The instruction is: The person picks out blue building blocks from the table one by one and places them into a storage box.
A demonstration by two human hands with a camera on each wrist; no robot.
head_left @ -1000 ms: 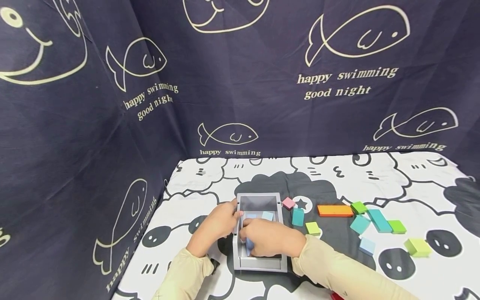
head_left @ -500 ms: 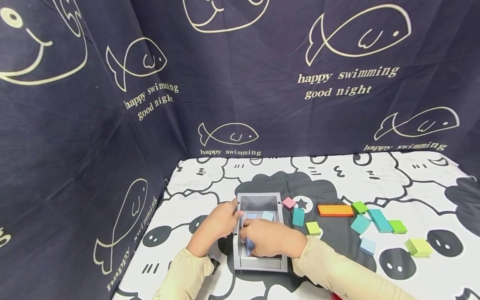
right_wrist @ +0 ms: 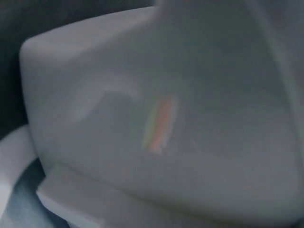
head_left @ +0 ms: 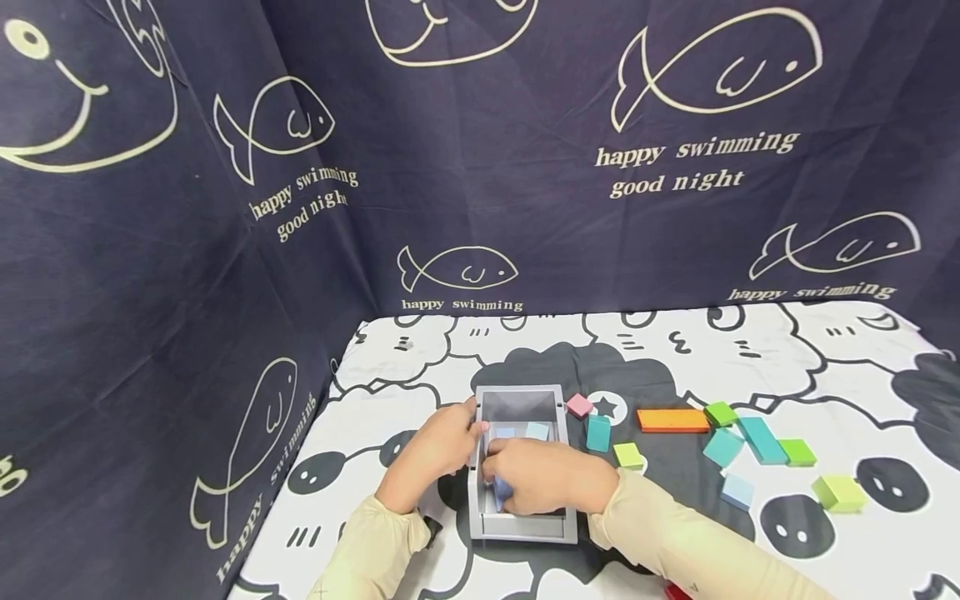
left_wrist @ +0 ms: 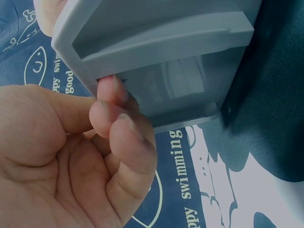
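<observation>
A grey open-topped box (head_left: 529,530) lies on the patterned cloth. My left hand (head_left: 444,442) grips its left side, thumb over the rim. In the left wrist view, the curled fingers of that hand (left_wrist: 118,147) meet the underside of the box's edge (left_wrist: 166,45). My right hand (head_left: 536,475) reaches down inside the box, fingers curled around a blue block (head_left: 501,493), mostly hidden by the hand. Beyond it in the box, a pale blue block (head_left: 537,431) shows. Only a blurred grey wall (right_wrist: 199,156) of the box fills the right wrist view.
Right of the box lie a pink block (head_left: 579,406), a teal block (head_left: 597,433) and a yellow-green block (head_left: 628,456). Farther right are a long orange block (head_left: 672,421), a light blue block (head_left: 737,492) and several green and teal ones. A red piece (head_left: 677,592) peeks from under the right sleeve.
</observation>
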